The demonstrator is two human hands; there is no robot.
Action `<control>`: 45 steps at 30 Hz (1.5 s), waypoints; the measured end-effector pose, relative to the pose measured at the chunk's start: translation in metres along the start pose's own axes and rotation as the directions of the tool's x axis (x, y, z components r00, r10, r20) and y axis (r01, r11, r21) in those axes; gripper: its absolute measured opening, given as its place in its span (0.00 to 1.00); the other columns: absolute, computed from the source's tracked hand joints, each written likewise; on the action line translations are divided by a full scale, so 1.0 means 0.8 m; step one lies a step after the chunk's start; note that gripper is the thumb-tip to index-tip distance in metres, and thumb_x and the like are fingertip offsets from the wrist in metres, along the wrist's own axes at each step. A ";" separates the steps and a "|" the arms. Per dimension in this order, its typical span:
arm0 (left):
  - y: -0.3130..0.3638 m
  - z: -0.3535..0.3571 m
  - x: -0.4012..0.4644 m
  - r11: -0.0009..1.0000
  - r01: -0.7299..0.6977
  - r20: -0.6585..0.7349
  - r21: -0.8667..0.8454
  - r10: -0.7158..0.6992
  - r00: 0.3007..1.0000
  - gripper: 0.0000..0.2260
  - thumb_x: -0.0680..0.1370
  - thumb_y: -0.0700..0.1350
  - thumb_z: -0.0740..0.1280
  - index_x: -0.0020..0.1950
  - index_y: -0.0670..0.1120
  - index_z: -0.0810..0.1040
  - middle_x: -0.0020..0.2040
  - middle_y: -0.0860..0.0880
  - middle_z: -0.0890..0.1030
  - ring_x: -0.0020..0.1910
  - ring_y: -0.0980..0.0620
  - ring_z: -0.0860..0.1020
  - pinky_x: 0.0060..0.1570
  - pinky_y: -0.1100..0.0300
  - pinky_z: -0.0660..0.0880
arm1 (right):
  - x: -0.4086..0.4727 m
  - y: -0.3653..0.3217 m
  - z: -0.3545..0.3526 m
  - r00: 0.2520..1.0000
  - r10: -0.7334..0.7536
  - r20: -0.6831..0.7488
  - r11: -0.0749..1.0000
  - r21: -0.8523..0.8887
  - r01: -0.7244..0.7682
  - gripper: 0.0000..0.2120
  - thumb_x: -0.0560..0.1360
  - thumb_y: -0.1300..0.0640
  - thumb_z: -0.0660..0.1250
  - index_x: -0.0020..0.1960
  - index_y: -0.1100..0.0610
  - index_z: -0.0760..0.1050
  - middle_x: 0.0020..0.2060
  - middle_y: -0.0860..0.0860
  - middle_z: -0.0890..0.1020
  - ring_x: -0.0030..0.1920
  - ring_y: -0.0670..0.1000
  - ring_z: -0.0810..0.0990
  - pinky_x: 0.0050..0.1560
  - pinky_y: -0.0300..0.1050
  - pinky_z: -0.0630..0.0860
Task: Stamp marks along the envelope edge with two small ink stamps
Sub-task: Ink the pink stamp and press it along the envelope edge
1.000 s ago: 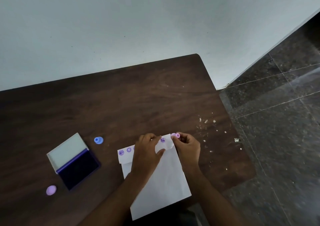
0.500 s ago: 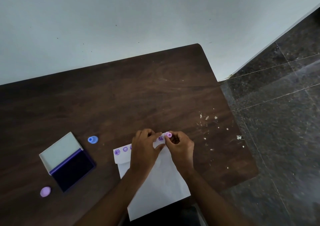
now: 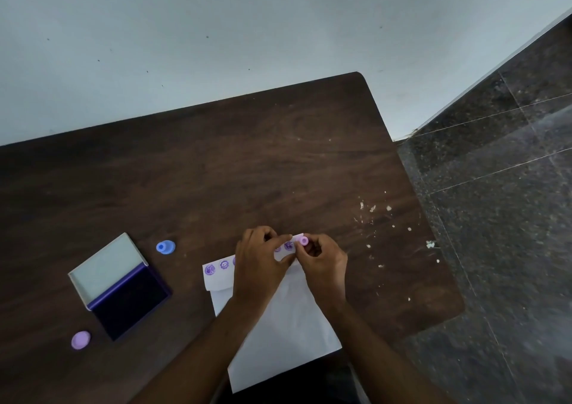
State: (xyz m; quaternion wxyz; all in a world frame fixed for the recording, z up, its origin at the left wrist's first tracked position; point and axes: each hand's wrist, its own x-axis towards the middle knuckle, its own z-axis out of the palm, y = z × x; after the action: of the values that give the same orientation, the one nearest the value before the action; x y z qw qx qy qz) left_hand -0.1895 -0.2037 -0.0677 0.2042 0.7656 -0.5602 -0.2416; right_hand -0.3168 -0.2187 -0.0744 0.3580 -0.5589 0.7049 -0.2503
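A white envelope (image 3: 288, 335) lies on the dark wooden table (image 3: 216, 171), its folded top edge carrying a row of purple round marks (image 3: 216, 268). My right hand (image 3: 325, 264) pinches a small pink stamp (image 3: 303, 240) at the envelope's top right corner. My left hand (image 3: 260, 267) rests on the top edge, with its fingers pressing the paper just left of the stamp and hiding the middle marks. A small blue stamp (image 3: 165, 246) stands on the table to the left. An open ink pad (image 3: 119, 284) with dark purple ink lies further left.
A round lilac cap (image 3: 80, 340) lies near the ink pad's front corner. White crumbs (image 3: 374, 211) are scattered near the table's right edge. A dark stone floor (image 3: 495, 217) lies to the right, a pale wall behind the table.
Both hands stay at the envelope's top right corner with the pink stamp. The camera view has shifted slightly; the objects on the table have not moved.
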 end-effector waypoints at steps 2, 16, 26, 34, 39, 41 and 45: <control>0.000 0.000 0.000 1.000 -0.004 -0.002 0.008 0.004 1.000 0.15 0.66 0.56 0.77 0.47 0.49 0.84 0.44 0.48 0.83 0.41 0.51 0.76 0.42 0.63 0.68 | 0.000 0.001 0.001 1.000 -0.013 -0.006 1.000 -0.006 0.012 0.10 0.73 0.52 0.71 0.50 0.57 0.82 0.44 0.50 0.85 0.36 0.38 0.77 0.39 0.18 0.70; 0.002 0.005 0.000 0.997 0.009 -0.017 0.078 -0.007 1.000 0.15 0.63 0.54 0.79 0.43 0.47 0.83 0.43 0.46 0.82 0.40 0.48 0.78 0.42 0.59 0.72 | 0.016 0.011 0.004 0.989 -0.136 0.064 0.986 -0.086 0.141 0.08 0.74 0.54 0.72 0.45 0.60 0.81 0.40 0.53 0.85 0.35 0.45 0.79 0.39 0.25 0.72; 0.000 0.006 -0.002 0.996 0.019 -0.013 0.082 -0.017 1.000 0.14 0.64 0.55 0.79 0.43 0.49 0.84 0.45 0.47 0.82 0.43 0.49 0.77 0.44 0.61 0.71 | 0.016 0.017 0.002 0.972 -0.224 0.067 0.971 -0.070 0.228 0.07 0.72 0.57 0.74 0.45 0.60 0.80 0.39 0.54 0.84 0.36 0.46 0.80 0.41 0.32 0.77; -0.002 0.008 -0.003 0.995 0.007 -0.008 0.098 -0.006 1.000 0.14 0.64 0.55 0.78 0.43 0.48 0.84 0.45 0.46 0.82 0.42 0.49 0.77 0.43 0.60 0.71 | 0.016 0.014 0.000 0.974 -0.196 0.114 0.977 -0.067 0.205 0.09 0.73 0.55 0.73 0.48 0.60 0.81 0.42 0.54 0.85 0.40 0.48 0.81 0.44 0.41 0.82; 0.003 0.002 -0.004 0.992 0.004 0.012 0.127 -0.005 1.000 0.15 0.62 0.55 0.80 0.43 0.49 0.84 0.44 0.46 0.82 0.42 0.49 0.78 0.42 0.59 0.71 | 0.017 -0.004 -0.012 0.990 -0.004 0.143 0.999 -0.042 0.010 0.08 0.74 0.52 0.71 0.50 0.56 0.82 0.43 0.48 0.85 0.39 0.42 0.81 0.42 0.29 0.77; 0.003 0.000 -0.004 0.994 0.014 0.017 0.113 -0.016 1.000 0.16 0.62 0.55 0.79 0.45 0.50 0.84 0.45 0.48 0.82 0.43 0.50 0.77 0.43 0.58 0.73 | 0.012 -0.006 -0.022 0.989 0.142 0.035 0.984 0.105 -0.145 0.07 0.73 0.52 0.72 0.49 0.54 0.83 0.40 0.44 0.86 0.38 0.40 0.82 0.41 0.32 0.79; 0.005 -0.001 -0.003 0.992 0.022 0.034 0.128 -0.026 0.999 0.17 0.66 0.58 0.76 0.51 0.53 0.84 0.48 0.52 0.79 0.47 0.53 0.74 0.46 0.60 0.72 | -0.005 0.002 -0.036 0.931 0.365 -0.008 0.871 0.357 -0.339 0.06 0.70 0.53 0.75 0.47 0.53 0.84 0.38 0.46 0.87 0.40 0.46 0.85 0.43 0.46 0.84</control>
State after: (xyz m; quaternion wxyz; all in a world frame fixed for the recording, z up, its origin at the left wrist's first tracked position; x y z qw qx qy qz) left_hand -0.1923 -0.2025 -0.0643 0.1419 0.7794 -0.5688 -0.2212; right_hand -0.3401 -0.2158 -0.0570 0.4643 -0.3388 0.7520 -0.3228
